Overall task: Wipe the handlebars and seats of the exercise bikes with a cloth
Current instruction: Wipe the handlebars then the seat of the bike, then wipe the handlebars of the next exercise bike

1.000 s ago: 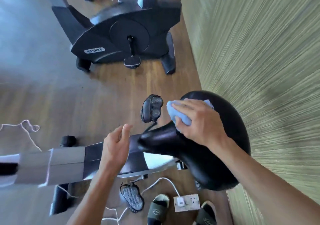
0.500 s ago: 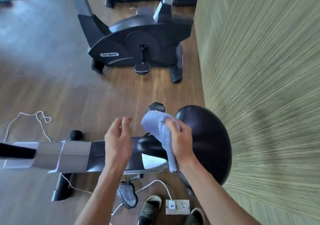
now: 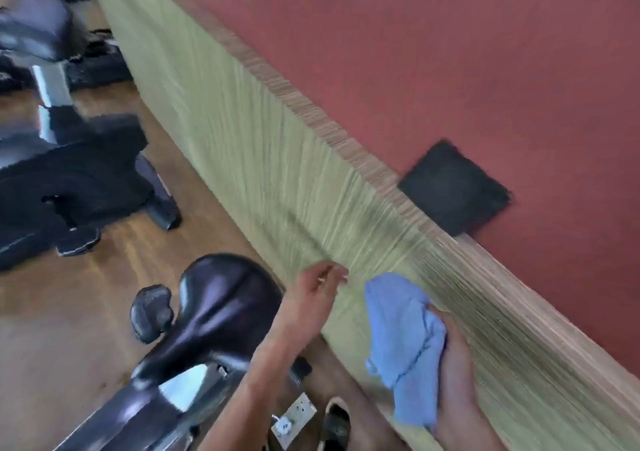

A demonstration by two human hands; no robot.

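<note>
The black glossy bike seat [image 3: 221, 298] stands at the lower middle on its post and frame [image 3: 138, 405]. My right hand [image 3: 453, 371] holds a bunched light-blue cloth [image 3: 405, 343] off to the right of the seat, in front of the green wall panel. My left hand [image 3: 318, 291] hovers just right of the seat with its fingers loosely spread and nothing in it. Neither hand touches the seat. A second black exercise bike [image 3: 69, 180] stands blurred at the left, its seat [image 3: 34, 31] at the top left.
A green panelled half-wall [image 3: 277, 173] runs diagonally close on the right, with a red wall [image 3: 450, 69] and a black square plate [image 3: 453, 187] above it. On the wooden floor below lie a white power strip [image 3: 294, 416] and my sandalled foot [image 3: 336, 423]. A pedal [image 3: 152, 312] sticks out left of the seat.
The view has swung right toward the wall. My right hand has carried the cloth off the seat to the right. My left hand has moved from the frame across to the seat's right side.
</note>
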